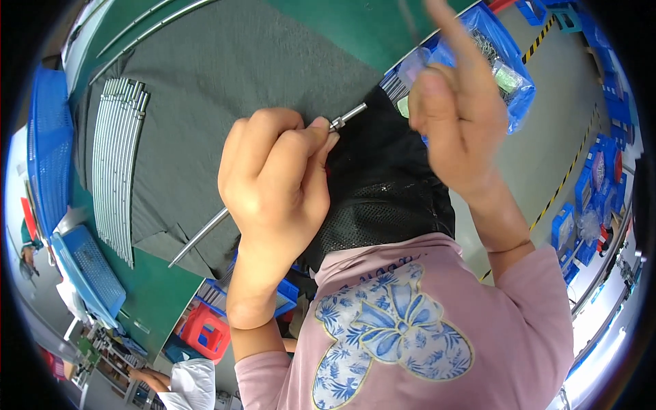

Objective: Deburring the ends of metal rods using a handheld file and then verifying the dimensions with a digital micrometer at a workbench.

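Observation:
My left hand (273,178) is closed round a long silver metal rod (198,238), which slants from lower left to upper right. Beyond my thumb and forefinger, a small ringed metal fitting (337,124) sits near the rod's upper end. My right hand (461,113) is raised to the right, apart from the rod and slightly blurred. Its forefinger stretches upward while the thumb and other fingers curl together; whatever may be between them is hidden. A row of similar metal rods (117,178) lies side by side on the grey cloth (198,82) to the left.
A blue bin (523,113) lined with plastic holds many small metal parts at the upper right. Blue baskets (51,137) stand along the table's left side. A red stool (205,333) is at lower left, near another person's white sleeve (193,384). More long rods (160,24) lie at the far edge.

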`<state>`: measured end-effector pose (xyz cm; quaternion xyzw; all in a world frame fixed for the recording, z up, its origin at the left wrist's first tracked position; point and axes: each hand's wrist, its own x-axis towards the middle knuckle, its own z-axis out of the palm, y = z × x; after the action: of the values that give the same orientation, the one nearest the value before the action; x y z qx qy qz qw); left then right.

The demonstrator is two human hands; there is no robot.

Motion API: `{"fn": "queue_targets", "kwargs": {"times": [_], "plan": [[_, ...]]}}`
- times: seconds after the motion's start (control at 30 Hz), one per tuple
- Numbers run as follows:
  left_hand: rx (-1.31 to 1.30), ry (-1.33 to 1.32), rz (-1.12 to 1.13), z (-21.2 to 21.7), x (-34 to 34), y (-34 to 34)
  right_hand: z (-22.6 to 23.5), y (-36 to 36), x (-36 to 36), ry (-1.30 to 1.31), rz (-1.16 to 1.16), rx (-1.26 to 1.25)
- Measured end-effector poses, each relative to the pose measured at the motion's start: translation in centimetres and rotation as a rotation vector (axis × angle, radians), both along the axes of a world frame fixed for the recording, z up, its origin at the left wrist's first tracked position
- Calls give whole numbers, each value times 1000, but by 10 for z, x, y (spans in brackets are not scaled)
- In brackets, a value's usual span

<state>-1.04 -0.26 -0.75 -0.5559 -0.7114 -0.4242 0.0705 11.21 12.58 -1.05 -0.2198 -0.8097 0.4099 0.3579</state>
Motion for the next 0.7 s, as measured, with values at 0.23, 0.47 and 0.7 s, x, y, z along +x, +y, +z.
{"fn": "queue_targets", "kwargs": {"times": [0.23, 0.47, 0.7], "plan": [[-70, -57, -24, 9, 0, 2, -28, -19, 12, 230, -75, -753], [-88, -59, 0, 8, 0, 0, -17, -19, 4, 79, 22, -1031], [-60, -43, -17, 7, 0, 1, -11, -36, -15, 188, 8, -734]]}}
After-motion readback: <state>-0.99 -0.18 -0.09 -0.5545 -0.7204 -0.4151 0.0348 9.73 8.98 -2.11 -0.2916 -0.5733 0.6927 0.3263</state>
